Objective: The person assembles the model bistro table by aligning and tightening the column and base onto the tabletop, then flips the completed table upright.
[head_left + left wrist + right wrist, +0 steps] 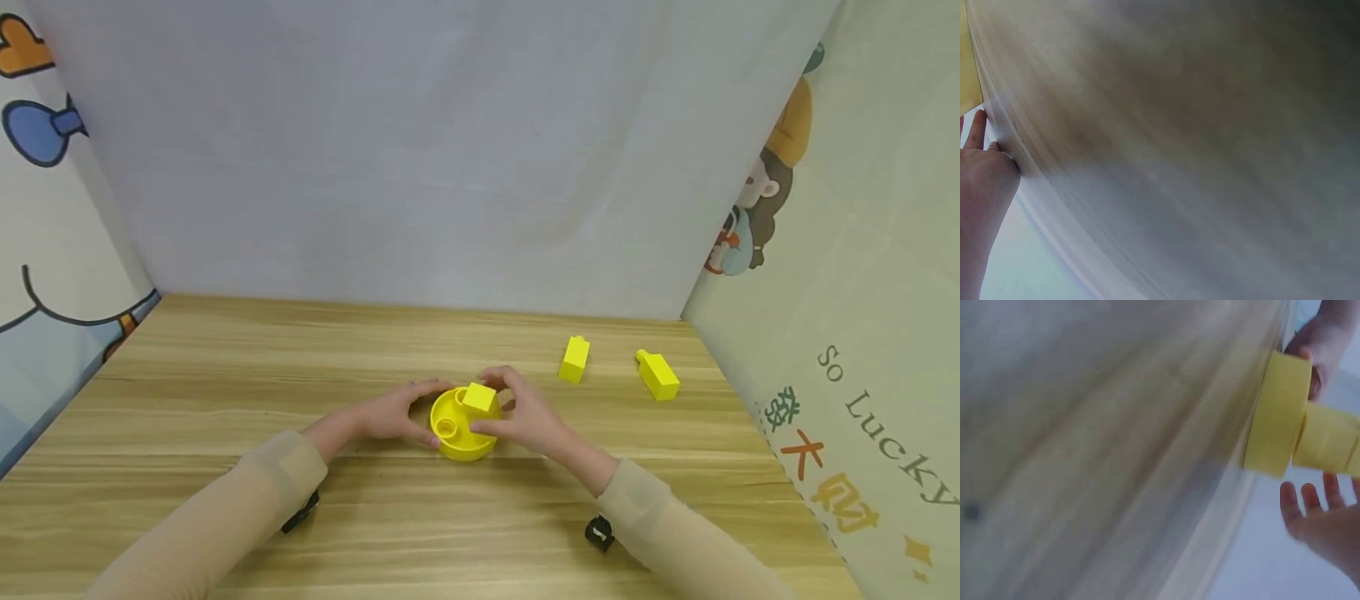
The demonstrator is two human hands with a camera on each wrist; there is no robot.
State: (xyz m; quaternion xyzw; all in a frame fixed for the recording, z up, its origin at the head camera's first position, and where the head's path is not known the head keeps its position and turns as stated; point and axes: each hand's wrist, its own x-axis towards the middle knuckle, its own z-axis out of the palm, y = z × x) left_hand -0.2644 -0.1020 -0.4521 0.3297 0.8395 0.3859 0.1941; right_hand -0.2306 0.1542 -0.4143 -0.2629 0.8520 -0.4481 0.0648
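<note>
A shallow yellow round base [461,452] with a raised rim and ring-shaped sockets lies on the table in the head view. My left hand [392,414] grips its left side, thumb at the front of the rim and fingers behind. A yellow block [480,396] stands upright at the base's right rear. Thumb and forefinger of my right hand [528,417] pinch the block from front and back. In the right wrist view the other fingers [1310,497] extend beside the block [1327,439], and the base [1277,412] shows edge-on. The left wrist view catches only a hand [985,169] at its edge.
Two more yellow blocks [574,360] lie to the right on the wooden table [315,350], each with a small round peg at one end. The farther-right block [659,377] lies at a slant. A pale cloth [420,167] hangs behind the table.
</note>
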